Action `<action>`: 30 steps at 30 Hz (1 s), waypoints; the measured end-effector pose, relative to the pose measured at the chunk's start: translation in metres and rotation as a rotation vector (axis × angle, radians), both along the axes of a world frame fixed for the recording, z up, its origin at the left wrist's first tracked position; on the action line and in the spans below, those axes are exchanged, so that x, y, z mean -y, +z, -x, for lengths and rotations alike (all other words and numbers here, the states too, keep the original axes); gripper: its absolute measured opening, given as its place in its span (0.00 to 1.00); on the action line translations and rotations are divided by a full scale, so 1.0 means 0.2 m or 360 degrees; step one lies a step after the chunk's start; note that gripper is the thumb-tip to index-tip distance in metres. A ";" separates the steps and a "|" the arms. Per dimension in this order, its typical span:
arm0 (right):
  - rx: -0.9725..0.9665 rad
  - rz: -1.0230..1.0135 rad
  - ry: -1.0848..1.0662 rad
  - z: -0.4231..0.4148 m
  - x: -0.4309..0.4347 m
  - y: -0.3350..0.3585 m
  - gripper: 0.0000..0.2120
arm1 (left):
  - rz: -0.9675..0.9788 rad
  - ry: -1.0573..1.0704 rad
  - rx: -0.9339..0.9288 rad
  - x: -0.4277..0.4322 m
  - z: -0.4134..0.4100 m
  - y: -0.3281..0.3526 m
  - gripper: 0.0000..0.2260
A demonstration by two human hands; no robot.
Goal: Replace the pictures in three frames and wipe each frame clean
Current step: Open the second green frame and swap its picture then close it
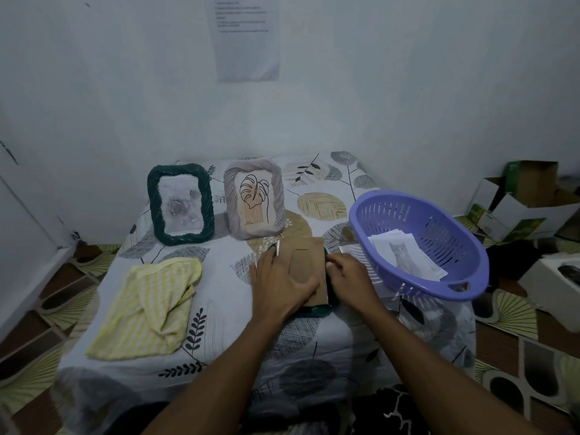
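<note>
A dark green frame lies face down in the middle of the table, its brown cardboard back [309, 257] facing up. My left hand [279, 282] presses flat on the back, fingers spread, thumb across its lower part. My right hand [348, 273] grips the frame's right edge with curled fingers. Two frames stand upright at the back: a dark green one [180, 205] with a rose picture and a grey one [254, 202] with a leaf drawing. A yellow checked cloth [150, 306] lies crumpled at the left.
A purple plastic basket [417, 243] at the right holds printed pictures, a cat picture [405, 257] on top. A white sheet [350, 248] lies beside the basket. The table [219, 334] has a leaf-patterned cover. Cardboard boxes [527, 202] sit on the floor at right.
</note>
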State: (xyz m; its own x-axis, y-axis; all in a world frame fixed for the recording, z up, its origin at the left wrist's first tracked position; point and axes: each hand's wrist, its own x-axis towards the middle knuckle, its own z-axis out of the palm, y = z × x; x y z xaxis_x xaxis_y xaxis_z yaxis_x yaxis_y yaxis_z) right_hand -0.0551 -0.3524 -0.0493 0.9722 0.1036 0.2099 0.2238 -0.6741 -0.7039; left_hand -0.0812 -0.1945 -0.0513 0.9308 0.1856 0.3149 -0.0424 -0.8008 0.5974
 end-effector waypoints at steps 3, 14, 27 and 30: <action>-0.0020 -0.0083 -0.0080 -0.01 -0.03 0.02 0.10 | 0.0146 -0.0033 0.0024 0.01 0.03 0.03 0.30; -0.0273 -0.0126 -0.0148 -0.01 -0.12 0.14 0.09 | 0.0417 -0.0086 -0.0061 -0.08 0.03 0.06 0.19; -0.0155 -0.0089 -0.0241 0.00 -0.13 0.13 0.10 | 0.0674 -0.0097 -0.0121 -0.14 -0.01 0.10 0.02; -0.0211 -0.0193 -0.0229 -0.02 -0.13 0.16 0.10 | 0.0823 -0.0037 -0.0163 -0.18 -0.03 0.12 0.06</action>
